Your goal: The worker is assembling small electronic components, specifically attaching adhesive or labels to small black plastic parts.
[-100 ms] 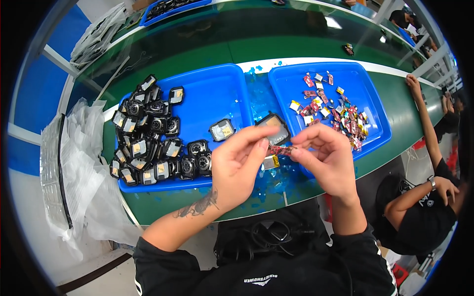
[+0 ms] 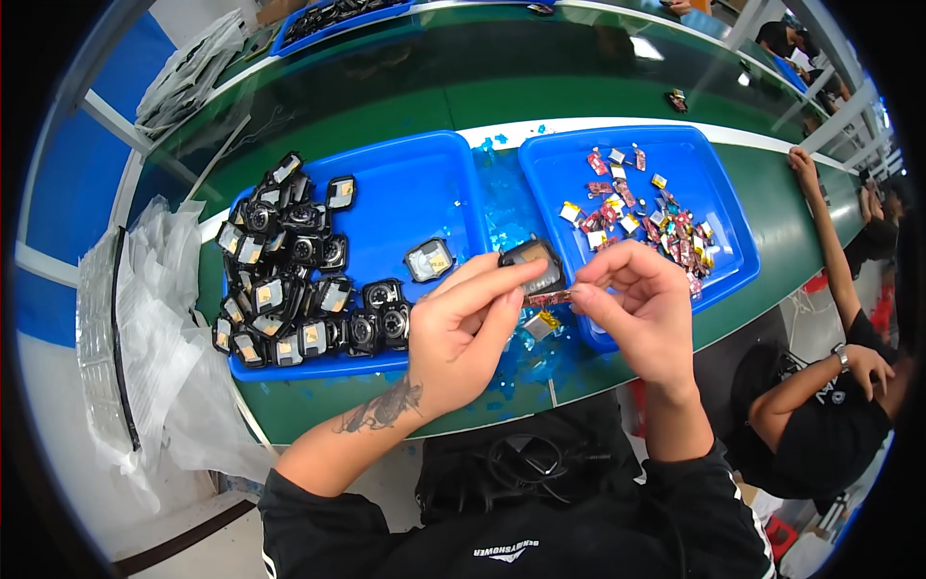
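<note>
A small red circuit board (image 2: pixel 548 299) is pinched between my left hand (image 2: pixel 461 333) and my right hand (image 2: pixel 639 318), above the gap between the two trays. The left thumb and forefinger press on its left end, and the right thumb and forefinger grip the right end. Just below the board hangs a silver battery with yellow tape (image 2: pixel 542 326), seemingly joined to it. Behind my fingertips a black watch case (image 2: pixel 532 261) lies face down, partly covered by my left fingers.
The left blue tray (image 2: pixel 405 164) holds a heap of black watch cases (image 2: pixel 289 261). In the right blue tray (image 2: pixel 690 145) lie several red boards with batteries (image 2: pixel 675 232). Blue film scraps (image 2: pixel 511 207) litter the green bench (image 2: pixel 386 101). A co-worker's arm (image 2: pixel 825 212) rests at the right.
The circuit board has turned to a more edge-on tilt, and the battery below it has swung slightly right and down. My left forefinger reaches further out over the board.
</note>
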The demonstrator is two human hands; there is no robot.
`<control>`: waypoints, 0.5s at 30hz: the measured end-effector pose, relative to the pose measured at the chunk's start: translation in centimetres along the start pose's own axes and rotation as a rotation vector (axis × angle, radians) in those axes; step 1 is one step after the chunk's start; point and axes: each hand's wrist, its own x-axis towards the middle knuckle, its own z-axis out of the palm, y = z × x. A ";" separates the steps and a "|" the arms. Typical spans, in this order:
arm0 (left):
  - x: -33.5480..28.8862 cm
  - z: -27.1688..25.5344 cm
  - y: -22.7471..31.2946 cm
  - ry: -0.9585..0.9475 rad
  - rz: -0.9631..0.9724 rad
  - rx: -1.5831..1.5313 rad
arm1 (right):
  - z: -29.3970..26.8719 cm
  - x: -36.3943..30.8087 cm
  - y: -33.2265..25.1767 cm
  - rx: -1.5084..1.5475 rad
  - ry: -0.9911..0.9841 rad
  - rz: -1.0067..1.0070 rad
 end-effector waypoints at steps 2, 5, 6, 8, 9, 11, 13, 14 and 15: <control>0.0 -0.1 0.3 -0.017 0.005 -0.023 | 0.1 -0.1 -0.2 0.031 0.013 -0.015; 0.1 0.1 -0.2 0.002 -0.038 -0.125 | 0.2 -0.4 -0.6 0.010 -0.035 0.010; 0.1 0.1 -0.3 0.007 -0.084 -0.192 | 0.3 -0.4 -0.6 0.010 -0.038 0.009; 0.1 0.0 -0.3 -0.009 -0.080 -0.190 | 0.3 -0.5 -0.4 0.026 -0.066 0.034; 0.1 0.0 -0.3 -0.023 -0.078 -0.186 | 0.3 -0.6 -0.4 0.025 -0.063 0.033; 0.2 -0.1 -0.1 -0.039 -0.044 -0.075 | 0.1 -0.7 -0.2 0.026 -0.082 0.023; 0.4 -0.5 0.0 -0.059 -0.011 0.034 | 0.1 -0.7 -0.3 0.040 -0.061 -0.009; 0.6 -1.0 0.1 -0.139 -0.037 0.074 | 0.1 -0.7 -0.4 0.051 -0.039 -0.041; 0.7 -1.2 0.1 -0.220 -0.064 0.114 | 0.0 -0.7 -0.4 0.052 -0.035 -0.040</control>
